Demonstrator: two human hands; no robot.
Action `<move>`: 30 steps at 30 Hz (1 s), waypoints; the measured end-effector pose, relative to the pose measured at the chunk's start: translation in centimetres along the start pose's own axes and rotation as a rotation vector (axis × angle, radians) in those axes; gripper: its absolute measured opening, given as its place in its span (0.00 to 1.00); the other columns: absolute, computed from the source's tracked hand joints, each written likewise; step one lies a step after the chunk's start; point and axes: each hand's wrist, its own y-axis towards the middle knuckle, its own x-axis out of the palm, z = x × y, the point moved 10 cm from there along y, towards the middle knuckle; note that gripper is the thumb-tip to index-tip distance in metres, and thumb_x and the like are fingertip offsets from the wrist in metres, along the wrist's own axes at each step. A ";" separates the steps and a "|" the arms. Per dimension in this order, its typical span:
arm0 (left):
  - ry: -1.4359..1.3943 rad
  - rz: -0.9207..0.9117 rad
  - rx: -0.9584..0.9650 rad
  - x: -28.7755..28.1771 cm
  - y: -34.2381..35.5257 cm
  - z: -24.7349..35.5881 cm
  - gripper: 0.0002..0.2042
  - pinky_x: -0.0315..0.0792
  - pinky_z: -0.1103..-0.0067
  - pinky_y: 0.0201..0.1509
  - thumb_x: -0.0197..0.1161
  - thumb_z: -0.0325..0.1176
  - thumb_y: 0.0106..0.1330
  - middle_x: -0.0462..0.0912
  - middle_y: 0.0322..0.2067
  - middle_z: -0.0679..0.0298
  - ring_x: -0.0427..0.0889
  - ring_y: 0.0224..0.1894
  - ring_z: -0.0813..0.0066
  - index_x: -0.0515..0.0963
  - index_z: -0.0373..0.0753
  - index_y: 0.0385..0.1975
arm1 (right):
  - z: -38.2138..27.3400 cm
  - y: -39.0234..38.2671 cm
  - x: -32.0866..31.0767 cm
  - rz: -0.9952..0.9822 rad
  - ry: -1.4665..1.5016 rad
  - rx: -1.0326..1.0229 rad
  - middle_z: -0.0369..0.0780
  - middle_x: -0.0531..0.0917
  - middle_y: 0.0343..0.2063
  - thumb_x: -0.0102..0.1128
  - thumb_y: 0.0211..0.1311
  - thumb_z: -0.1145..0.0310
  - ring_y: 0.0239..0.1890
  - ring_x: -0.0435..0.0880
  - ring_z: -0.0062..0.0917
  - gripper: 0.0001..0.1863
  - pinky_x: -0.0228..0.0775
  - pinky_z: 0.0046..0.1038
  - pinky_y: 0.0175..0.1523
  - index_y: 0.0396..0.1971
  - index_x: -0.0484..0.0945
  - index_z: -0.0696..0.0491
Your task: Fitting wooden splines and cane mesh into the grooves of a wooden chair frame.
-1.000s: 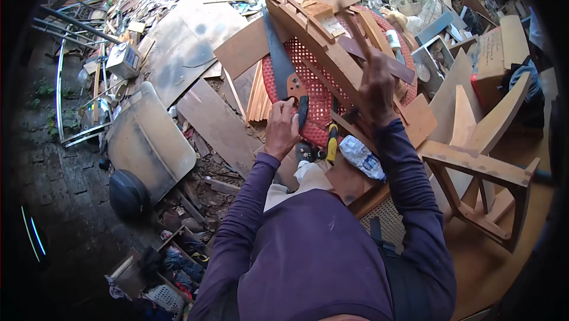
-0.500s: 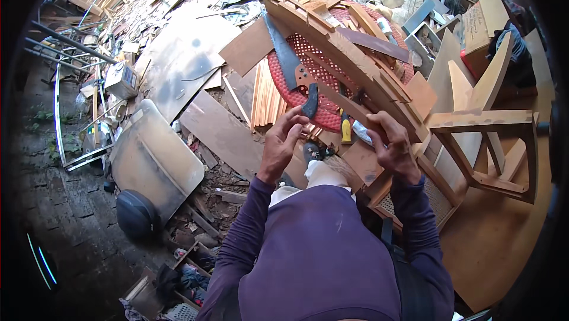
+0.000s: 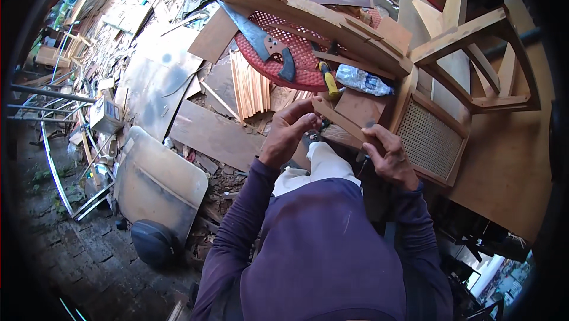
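Note:
A thin wooden strip [image 3: 341, 121] spans the gap between my hands in front of my body. Its right end is in the grip of my right hand [image 3: 392, 156], thumb and fingers bent around it. At the other end, my left hand [image 3: 289, 132] has its thumb and fingers closed about the tip. Beyond them a handsaw [image 3: 252, 34] with a dark handle lies on a red woven round seat [image 3: 302, 48]. Next to it are a yellow-handled tool [image 3: 328, 79] and a crumpled clear plastic bottle or wrapper [image 3: 363, 80].
A long curved wooden piece [image 3: 320, 16] crosses the red seat. To the right stand a cane-panelled wooden frame [image 3: 431, 137] and an angled wooden chair frame [image 3: 474, 42]. Thin slats [image 3: 250, 87], boards and scrap cover the ground at left, near a tan panel [image 3: 159, 170].
The strip has come down closer to my body, and my left hand, apart from it before, has closed on its far end. The view has shifted, showing more to the right.

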 end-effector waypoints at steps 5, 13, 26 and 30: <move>-0.074 -0.039 -0.090 2.8 -0.5 -3.1 0.21 0.80 0.74 0.58 0.64 0.28 0.84 0.86 0.48 0.64 0.85 0.48 0.76 0.77 0.28 0.71 | 2.9 -4.2 -0.9 0.039 0.101 0.084 0.48 0.86 0.40 0.70 0.65 0.83 0.43 0.90 0.40 0.16 0.81 0.34 0.49 0.53 0.81 0.61; -0.077 -0.205 -0.263 5.6 1.5 -12.2 0.13 0.78 0.76 0.50 0.65 0.33 0.84 0.84 0.37 0.66 0.82 0.38 0.77 0.84 0.33 0.59 | 10.7 -10.9 -2.4 -0.047 0.242 0.275 0.42 0.89 0.41 0.70 0.69 0.80 0.44 0.91 0.29 0.15 0.81 0.29 0.51 0.54 0.84 0.60; -0.133 -0.270 -0.431 12.0 1.2 -21.6 0.11 0.78 0.75 0.42 0.60 0.32 0.87 0.85 0.34 0.63 0.82 0.33 0.74 0.84 0.31 0.56 | 18.1 -18.1 -3.2 -0.013 0.468 0.434 0.39 0.87 0.40 0.72 0.70 0.78 0.39 0.87 0.24 0.14 0.80 0.27 0.47 0.54 0.86 0.59; -0.193 -0.321 -0.470 14.1 2.3 -20.9 0.12 0.78 0.75 0.46 0.61 0.31 0.86 0.86 0.39 0.63 0.83 0.37 0.74 0.82 0.30 0.60 | 18.1 -18.9 -3.5 0.023 0.611 0.538 0.35 0.85 0.39 0.65 0.76 0.79 0.37 0.84 0.17 0.13 0.77 0.22 0.43 0.56 0.86 0.61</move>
